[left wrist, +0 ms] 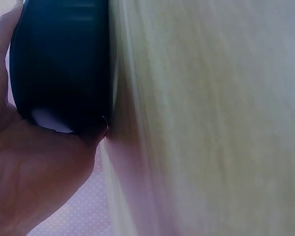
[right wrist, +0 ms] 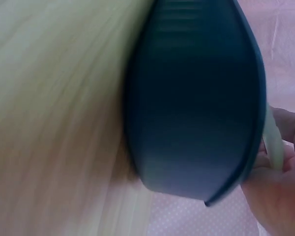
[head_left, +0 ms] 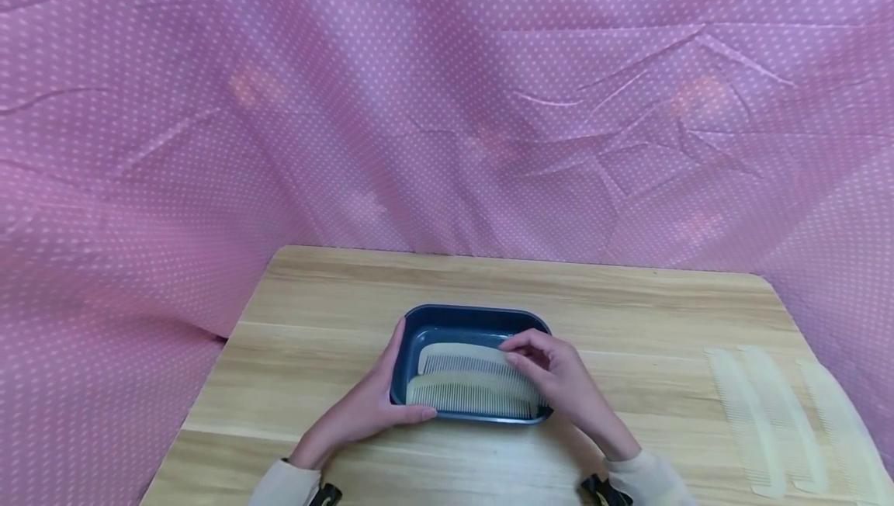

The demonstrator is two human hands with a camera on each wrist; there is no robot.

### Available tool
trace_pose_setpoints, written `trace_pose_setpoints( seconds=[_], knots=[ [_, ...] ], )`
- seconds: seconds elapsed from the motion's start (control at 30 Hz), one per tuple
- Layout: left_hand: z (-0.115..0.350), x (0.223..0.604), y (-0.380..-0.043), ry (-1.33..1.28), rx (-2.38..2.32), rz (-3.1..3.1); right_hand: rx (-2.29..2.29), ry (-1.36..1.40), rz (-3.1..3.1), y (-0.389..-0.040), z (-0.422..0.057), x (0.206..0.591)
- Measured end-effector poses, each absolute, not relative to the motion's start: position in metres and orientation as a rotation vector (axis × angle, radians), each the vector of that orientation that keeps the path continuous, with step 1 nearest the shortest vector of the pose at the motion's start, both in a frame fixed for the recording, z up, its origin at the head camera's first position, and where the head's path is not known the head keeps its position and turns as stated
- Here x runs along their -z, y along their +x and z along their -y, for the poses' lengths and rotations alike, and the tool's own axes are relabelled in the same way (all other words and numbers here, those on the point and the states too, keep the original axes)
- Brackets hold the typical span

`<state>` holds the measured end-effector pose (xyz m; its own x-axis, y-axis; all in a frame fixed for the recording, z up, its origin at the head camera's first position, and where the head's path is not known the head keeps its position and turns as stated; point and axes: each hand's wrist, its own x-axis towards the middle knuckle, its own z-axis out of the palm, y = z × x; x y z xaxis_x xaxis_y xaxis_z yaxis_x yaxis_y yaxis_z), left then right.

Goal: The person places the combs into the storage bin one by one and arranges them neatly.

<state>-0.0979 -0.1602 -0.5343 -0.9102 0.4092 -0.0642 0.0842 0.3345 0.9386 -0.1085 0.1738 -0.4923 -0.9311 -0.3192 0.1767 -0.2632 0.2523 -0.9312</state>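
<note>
A dark blue rectangular tray (head_left: 475,318) sits on the wooden table in front of the person. Two pale, translucent combs lie in it: a front comb (head_left: 468,391) along the near wall and a rear comb (head_left: 454,352) just behind. The left hand (head_left: 373,401) grips the tray's near left corner, fingers along the left wall and thumb at the front rim. Over the tray's right side, the right hand (head_left: 555,374) pinches the right end of the rear comb. In the right wrist view, a pale comb edge (right wrist: 273,140) shows between thumb and fingers.
Several more pale combs lie at the table's right, among them a left one (head_left: 747,421) and a rightmost one (head_left: 841,432). The wooden table (head_left: 335,281) is bordered by a pink dotted curtain (head_left: 447,102) at the back and sides.
</note>
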Motion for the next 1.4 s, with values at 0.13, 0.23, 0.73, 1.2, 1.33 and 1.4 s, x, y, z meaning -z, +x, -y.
trace_pose_setpoints(
  seconds=[0.13,0.23,0.73,1.2,1.33,1.4],
  knots=[
    [0.159,0.533,-0.098,0.423,-1.589,-2.306,1.726,-0.623,-2.451,-0.112,-0.166,0.495],
    [0.159,0.533,-0.098,0.410,-1.576,-2.308,1.673,-0.671,-2.460,-0.114,-0.162,0.496],
    [0.162,0.537,-0.096,0.406,-1.585,-2.304,1.321,-0.969,-2.735,-0.111,-0.151,0.508],
    [0.159,0.536,-0.097,0.417,-1.580,-2.308,0.953,-0.968,-2.893,-0.103,-0.146,0.511],
    [0.159,0.536,-0.096,0.414,-1.580,-2.319,0.857,-0.975,-2.932,-0.102,-0.144,0.511],
    [0.160,0.536,-0.096,0.411,-1.576,-2.326,0.814,-0.979,-2.941,-0.101,-0.143,0.511]
  ],
)
